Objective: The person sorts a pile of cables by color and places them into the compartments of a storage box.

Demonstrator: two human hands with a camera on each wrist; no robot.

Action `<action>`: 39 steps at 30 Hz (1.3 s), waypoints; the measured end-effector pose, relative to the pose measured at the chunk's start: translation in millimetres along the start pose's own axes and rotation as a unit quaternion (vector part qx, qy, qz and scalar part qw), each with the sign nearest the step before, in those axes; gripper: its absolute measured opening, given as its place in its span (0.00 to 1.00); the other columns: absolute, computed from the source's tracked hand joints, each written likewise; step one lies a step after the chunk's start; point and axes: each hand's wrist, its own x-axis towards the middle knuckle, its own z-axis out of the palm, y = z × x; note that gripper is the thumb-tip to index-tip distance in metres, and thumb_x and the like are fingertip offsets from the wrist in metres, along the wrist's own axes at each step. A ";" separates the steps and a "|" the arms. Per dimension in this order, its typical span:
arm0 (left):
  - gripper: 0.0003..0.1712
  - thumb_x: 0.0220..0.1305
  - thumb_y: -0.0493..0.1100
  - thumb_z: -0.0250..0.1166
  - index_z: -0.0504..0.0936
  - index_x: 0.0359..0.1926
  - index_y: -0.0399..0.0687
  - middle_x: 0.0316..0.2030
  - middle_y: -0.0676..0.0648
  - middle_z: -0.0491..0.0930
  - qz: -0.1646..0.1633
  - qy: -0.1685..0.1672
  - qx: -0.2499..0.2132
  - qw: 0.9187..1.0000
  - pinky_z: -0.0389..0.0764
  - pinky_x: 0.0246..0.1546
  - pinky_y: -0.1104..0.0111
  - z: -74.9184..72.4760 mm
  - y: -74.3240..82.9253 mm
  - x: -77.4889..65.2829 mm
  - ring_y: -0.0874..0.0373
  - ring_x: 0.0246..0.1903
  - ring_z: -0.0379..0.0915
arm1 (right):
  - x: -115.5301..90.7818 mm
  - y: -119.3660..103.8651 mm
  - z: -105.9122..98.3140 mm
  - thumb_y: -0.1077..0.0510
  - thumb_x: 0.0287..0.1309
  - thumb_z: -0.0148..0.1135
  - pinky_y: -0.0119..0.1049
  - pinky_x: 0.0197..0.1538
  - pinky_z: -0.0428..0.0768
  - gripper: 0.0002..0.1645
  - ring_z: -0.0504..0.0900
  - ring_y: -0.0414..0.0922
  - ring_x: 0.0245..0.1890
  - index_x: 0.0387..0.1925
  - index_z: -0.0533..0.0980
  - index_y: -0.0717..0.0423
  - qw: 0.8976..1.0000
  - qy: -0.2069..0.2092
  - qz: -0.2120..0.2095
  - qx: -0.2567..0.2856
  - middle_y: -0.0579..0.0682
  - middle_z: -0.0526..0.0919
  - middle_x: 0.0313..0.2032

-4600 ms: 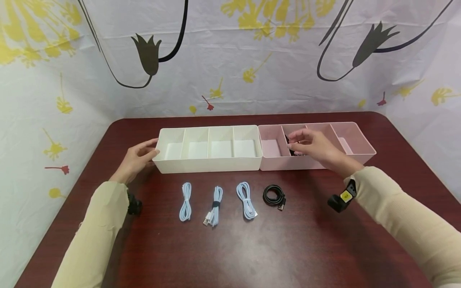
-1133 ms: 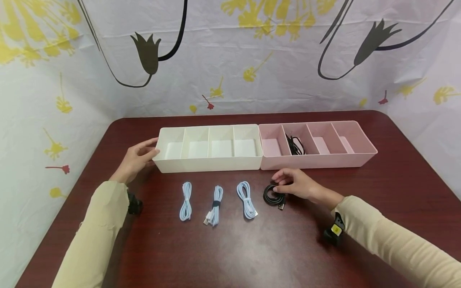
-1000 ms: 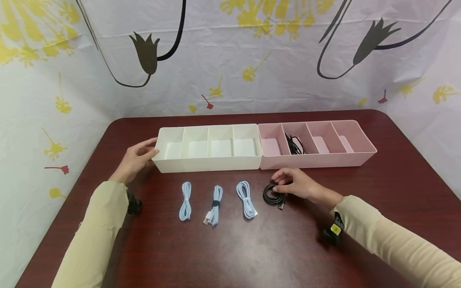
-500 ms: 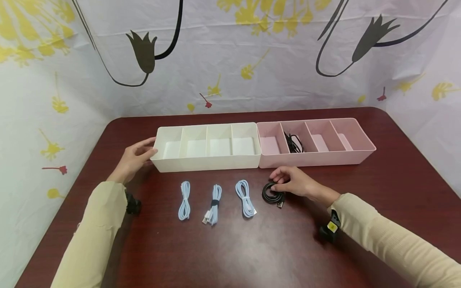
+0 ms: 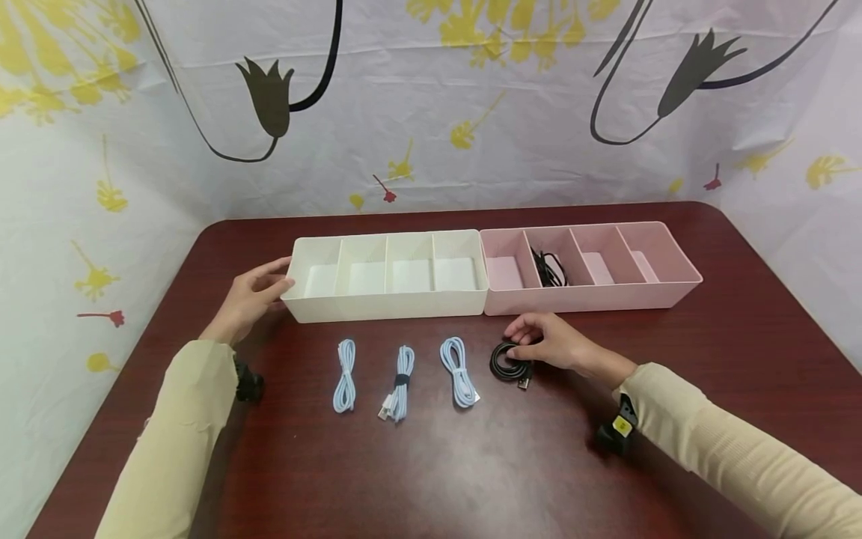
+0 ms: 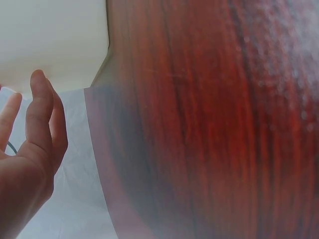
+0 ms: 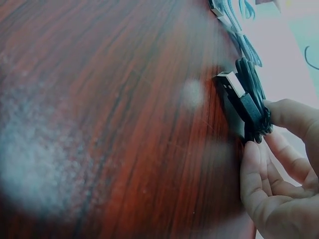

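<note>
My right hand (image 5: 555,343) pinches the edge of a coiled black USB cable (image 5: 500,370) between thumb and fingers. The right wrist view shows its metal plug (image 7: 232,81) pointing away from the fingertips. At the other side, my left hand (image 5: 245,301) rests with loosely extended fingers against the left end of a white divided organizer box (image 5: 384,308). In the left wrist view those fingers (image 6: 41,107) reach the box's pale wall. A pink divided organizer box (image 5: 592,301) stands end to end with the white one. Its second compartment from the left contains another black cable (image 5: 552,269).
Three bundled light-blue cables lie in a row left of the black coil: one plain (image 5: 344,376), one with a dark strap (image 5: 401,382), one by the coil (image 5: 459,372). The dark red table (image 5: 377,479) ends at a patterned cloth backdrop (image 5: 377,97).
My right hand was in the pink box's second compartment; it has come down to the black coil on the table and stayed there for the last second. My left hand has kept its place.
</note>
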 end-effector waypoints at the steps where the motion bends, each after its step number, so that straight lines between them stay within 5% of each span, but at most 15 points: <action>1: 0.34 0.60 0.55 0.54 0.57 0.66 0.54 0.53 0.39 0.65 0.000 0.000 0.000 1.000 0.74 0.44 0.62 0.1 0.0 0.0 0.55 0.46 0.67 | -0.1 -0.1 0.0 0.64 0.44 0.67 0.29 0.37 0.74 0.16 0.73 0.44 0.32 0.37 0.74 0.68 1.000 -0.001 0.000 0.001 0.55 0.77 0.32; 39: 0.34 0.60 0.56 0.55 0.57 0.65 0.55 0.53 0.39 0.65 -0.003 0.004 0.002 1.000 0.73 0.45 0.59 0.0 -1.2 1.3 0.53 0.46 0.66 | 0.0 1.9 1.8 0.71 0.44 0.62 0.28 0.35 0.74 0.12 0.73 0.42 0.29 0.35 0.74 0.70 1.000 0.005 -0.020 0.005 0.54 0.77 0.29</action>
